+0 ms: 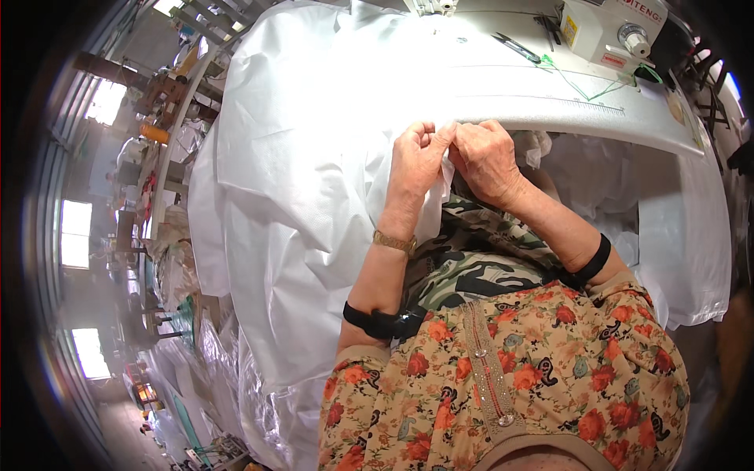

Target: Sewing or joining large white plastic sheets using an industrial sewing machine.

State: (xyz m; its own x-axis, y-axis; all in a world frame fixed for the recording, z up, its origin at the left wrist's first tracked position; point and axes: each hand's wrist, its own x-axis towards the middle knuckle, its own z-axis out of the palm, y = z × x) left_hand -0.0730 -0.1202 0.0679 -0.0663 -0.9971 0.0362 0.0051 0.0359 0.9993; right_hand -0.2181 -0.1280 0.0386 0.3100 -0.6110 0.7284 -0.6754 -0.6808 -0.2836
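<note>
A large sheet of white fabric (290, 173) drapes over the left part of the sewing table and hangs down in folds beside my lap. My left hand (416, 161) is closed on its edge, thumb and fingers pinched together. Right beside it, my right hand (485, 157) is closed too, pinching the same edge, with the two thumbs nearly touching. Both hands are in front of the table's near edge. The bit of cloth between the fingertips is mostly hidden.
On the white sewing table (664, 129) lie dark thread snips (518, 49) and a loose green thread (585, 93). A white sewing machine (609, 35) stands at the far right. More pale cloth (691, 235) hangs at the right. Clear plastic wrapping (224, 377) lies low on the left.
</note>
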